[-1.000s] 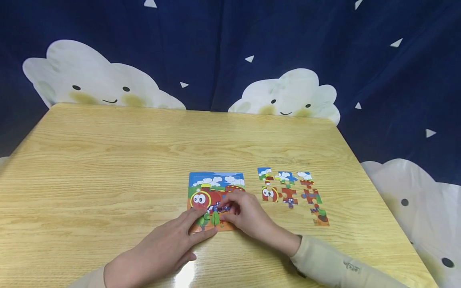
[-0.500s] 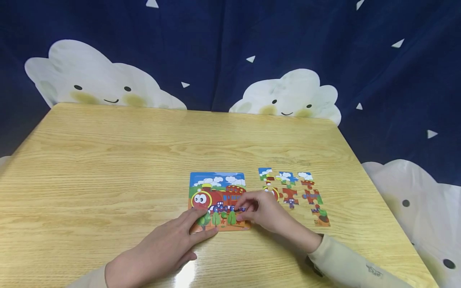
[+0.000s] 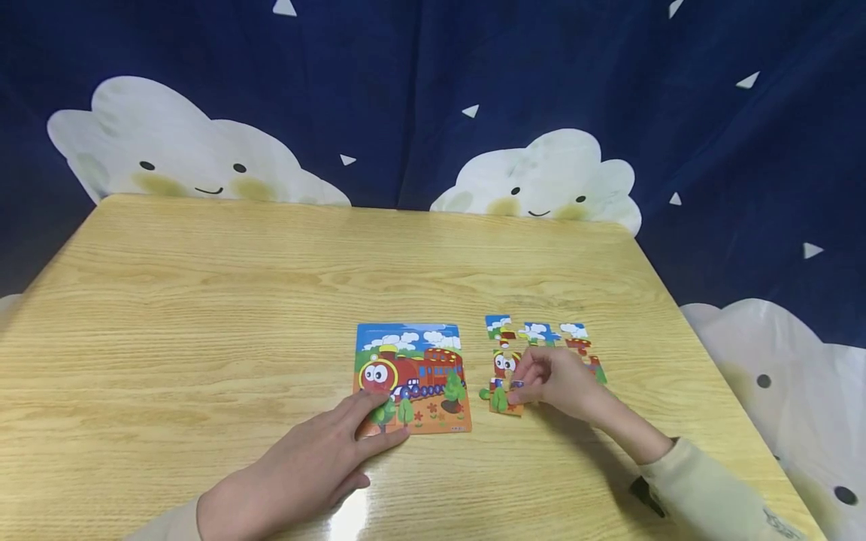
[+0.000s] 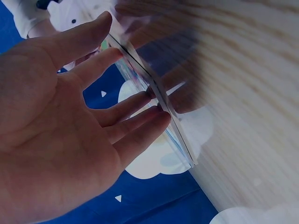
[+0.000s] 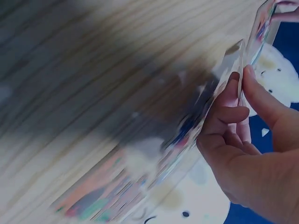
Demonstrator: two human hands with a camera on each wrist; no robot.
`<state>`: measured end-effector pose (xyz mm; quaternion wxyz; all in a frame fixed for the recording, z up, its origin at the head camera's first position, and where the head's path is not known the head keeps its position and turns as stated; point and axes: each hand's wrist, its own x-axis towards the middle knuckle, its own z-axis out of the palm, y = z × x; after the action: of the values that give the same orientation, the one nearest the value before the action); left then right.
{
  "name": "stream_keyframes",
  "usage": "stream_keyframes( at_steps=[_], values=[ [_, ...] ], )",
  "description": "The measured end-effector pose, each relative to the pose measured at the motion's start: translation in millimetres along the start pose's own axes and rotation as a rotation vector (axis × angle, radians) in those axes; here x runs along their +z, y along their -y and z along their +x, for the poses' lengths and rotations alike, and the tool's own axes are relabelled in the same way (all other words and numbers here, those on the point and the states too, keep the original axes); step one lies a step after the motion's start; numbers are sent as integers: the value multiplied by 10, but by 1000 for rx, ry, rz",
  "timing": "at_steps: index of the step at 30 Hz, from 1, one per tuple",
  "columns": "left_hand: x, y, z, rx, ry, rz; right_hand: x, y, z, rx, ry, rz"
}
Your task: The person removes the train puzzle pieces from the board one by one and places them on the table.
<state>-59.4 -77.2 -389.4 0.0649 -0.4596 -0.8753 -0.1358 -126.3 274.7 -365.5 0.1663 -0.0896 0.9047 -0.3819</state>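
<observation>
My left hand point(image 3: 304, 458) rests at the near left corner of a puzzle board point(image 3: 433, 421) printed with a red train. Its fingers lie spread and fairly straight; in the left wrist view the fingertips point(image 4: 161, 116) touch the board's edge. To the right, my right hand point(image 3: 558, 379) pinches a puzzle piece point(image 3: 501, 402) with a green tree on orange ground. The right wrist view shows this thin piece point(image 5: 238, 56) upright between thumb and finger. It stands just below a piece with the train's eyes point(image 3: 505, 362), in front of which it partly overlaps.
Several loose puzzle pieces point(image 3: 539, 332) lie right of the board, some hidden behind the right hand. All of it sits on a light wooden table point(image 3: 271, 263). Behind hangs a dark blue curtain point(image 3: 392, 90) with white clouds.
My right hand has moved right, off the board, carrying the tree piece to the loose pieces. The board's train picture shows fully on its right side now. My left hand has stayed in place.
</observation>
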Motion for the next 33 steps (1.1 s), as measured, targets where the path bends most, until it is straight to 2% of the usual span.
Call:
stream_keyframes(
  at_steps=[7,19,26,33],
  values=[
    [5,7,0,9,-18,-2,-173,-197,-89,-28,-40,-37],
    [0,-2,1,-27,26,-28,-348,-388,-295,-49,-117,-143],
    [0,3,5,-8,5,-15,-316,-418,-337,-39,-141,-165],
    [-4,2,2,-14,19,-11,-246,-413,-332,-38,-188,-231]
  ],
)
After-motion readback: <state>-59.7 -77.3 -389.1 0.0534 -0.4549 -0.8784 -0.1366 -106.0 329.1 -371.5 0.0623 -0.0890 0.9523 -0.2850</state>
